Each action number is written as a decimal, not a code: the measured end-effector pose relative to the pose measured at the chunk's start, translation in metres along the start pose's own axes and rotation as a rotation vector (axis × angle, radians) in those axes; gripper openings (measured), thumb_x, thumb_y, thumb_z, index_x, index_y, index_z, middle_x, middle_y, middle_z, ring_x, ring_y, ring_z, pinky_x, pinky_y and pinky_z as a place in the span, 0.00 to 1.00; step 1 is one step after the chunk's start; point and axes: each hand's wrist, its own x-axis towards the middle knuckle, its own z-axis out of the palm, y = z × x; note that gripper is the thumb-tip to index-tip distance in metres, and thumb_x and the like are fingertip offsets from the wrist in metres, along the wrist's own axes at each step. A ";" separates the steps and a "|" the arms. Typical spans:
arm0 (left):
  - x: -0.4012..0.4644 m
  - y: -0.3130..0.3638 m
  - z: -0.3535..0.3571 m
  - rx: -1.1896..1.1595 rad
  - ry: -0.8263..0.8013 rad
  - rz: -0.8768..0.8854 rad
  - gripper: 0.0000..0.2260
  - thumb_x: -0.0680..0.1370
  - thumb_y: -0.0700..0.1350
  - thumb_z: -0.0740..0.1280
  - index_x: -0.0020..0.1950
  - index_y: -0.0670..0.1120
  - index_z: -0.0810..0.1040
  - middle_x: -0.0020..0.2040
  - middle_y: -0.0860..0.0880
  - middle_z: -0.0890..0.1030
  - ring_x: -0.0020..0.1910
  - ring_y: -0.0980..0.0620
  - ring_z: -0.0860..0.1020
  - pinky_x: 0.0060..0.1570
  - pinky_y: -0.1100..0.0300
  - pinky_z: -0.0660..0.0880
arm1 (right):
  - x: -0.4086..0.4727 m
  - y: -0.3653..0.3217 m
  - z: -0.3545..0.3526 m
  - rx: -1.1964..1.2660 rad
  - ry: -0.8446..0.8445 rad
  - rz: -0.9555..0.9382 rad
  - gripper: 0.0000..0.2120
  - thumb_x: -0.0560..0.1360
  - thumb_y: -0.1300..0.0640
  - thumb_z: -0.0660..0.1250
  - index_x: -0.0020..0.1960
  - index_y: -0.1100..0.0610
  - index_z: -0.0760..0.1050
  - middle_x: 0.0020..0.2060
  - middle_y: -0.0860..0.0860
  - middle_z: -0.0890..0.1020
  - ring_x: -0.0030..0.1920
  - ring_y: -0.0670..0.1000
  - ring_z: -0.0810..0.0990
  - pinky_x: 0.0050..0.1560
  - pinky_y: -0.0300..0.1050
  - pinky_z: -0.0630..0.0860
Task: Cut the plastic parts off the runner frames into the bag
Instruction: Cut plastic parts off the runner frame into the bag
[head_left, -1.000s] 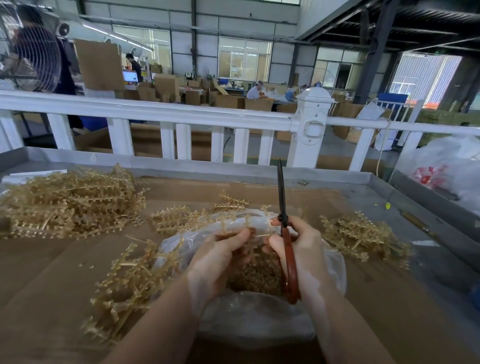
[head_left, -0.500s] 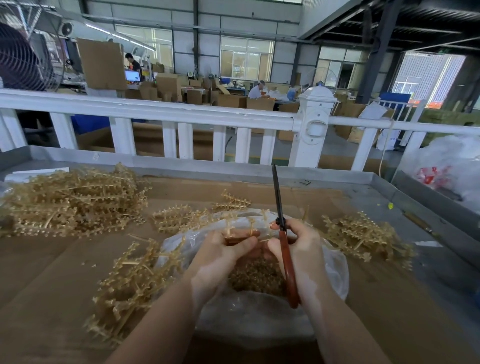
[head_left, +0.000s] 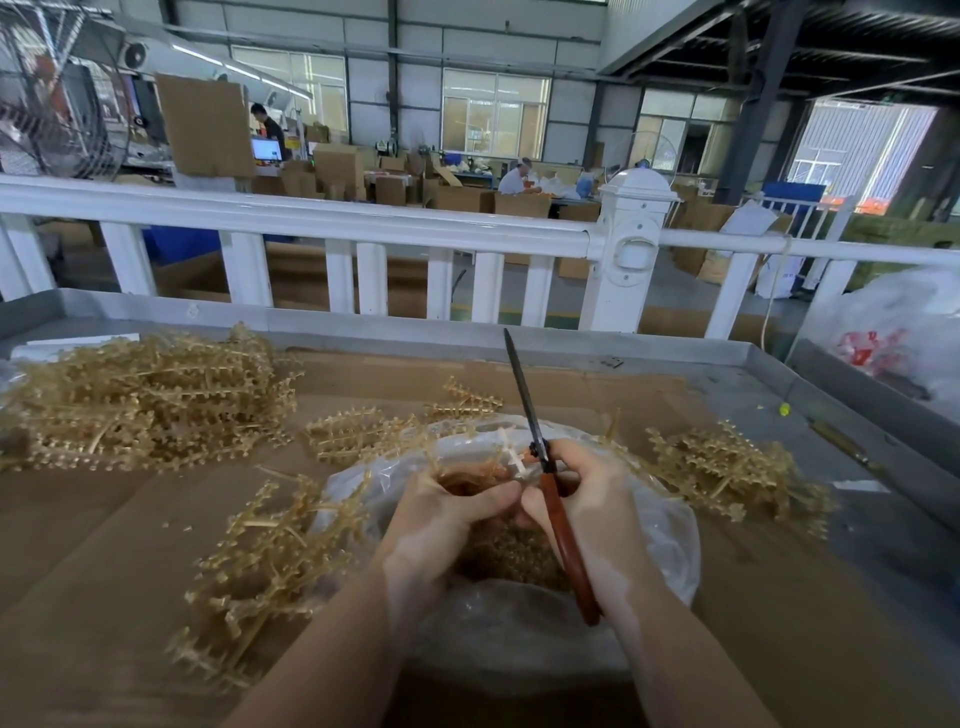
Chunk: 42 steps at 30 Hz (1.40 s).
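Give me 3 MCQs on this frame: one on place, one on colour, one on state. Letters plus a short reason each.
1. Where does the biggest pile of runner frames lie?
A. Far left of the table
B. Inside the bag
C. On the white railing

2. What colour are the scissors' handles?
A. Blue
B. Reddish-brown
C. Yellow

3. What is the right hand doing?
A. Resting flat on the cardboard
B. Hanging off the table edge
C. Gripping the scissors over the bag

Answers:
1 A, the largest heap sits at the far left of the table, with smaller heaps nearer the bag.
2 B, the handle running down under the right hand is reddish-brown.
3 C, its fingers curl round the handles above the open clear bag, blade pointing up and away, while the left hand pinches something small beside it; what, I cannot tell.
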 end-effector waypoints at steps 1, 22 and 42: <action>0.001 0.000 0.001 -0.040 0.016 -0.023 0.16 0.59 0.45 0.79 0.44 0.42 0.85 0.45 0.41 0.85 0.46 0.43 0.84 0.49 0.49 0.78 | 0.000 0.000 0.001 -0.022 -0.013 -0.004 0.10 0.71 0.68 0.69 0.44 0.53 0.79 0.35 0.54 0.83 0.37 0.51 0.83 0.39 0.49 0.81; 0.011 -0.008 -0.001 -0.473 0.309 0.033 0.10 0.70 0.27 0.68 0.40 0.41 0.74 0.30 0.49 0.82 0.32 0.54 0.82 0.33 0.64 0.79 | -0.012 0.037 -0.001 -0.645 0.086 -0.126 0.10 0.73 0.40 0.65 0.51 0.42 0.72 0.41 0.41 0.78 0.45 0.44 0.75 0.45 0.40 0.72; 0.013 -0.005 -0.006 -0.638 0.311 0.148 0.08 0.71 0.24 0.63 0.43 0.35 0.76 0.39 0.41 0.83 0.38 0.48 0.84 0.43 0.58 0.82 | -0.023 0.035 -0.003 -0.813 -0.061 -0.197 0.18 0.72 0.36 0.63 0.57 0.43 0.73 0.46 0.41 0.78 0.49 0.43 0.72 0.47 0.34 0.65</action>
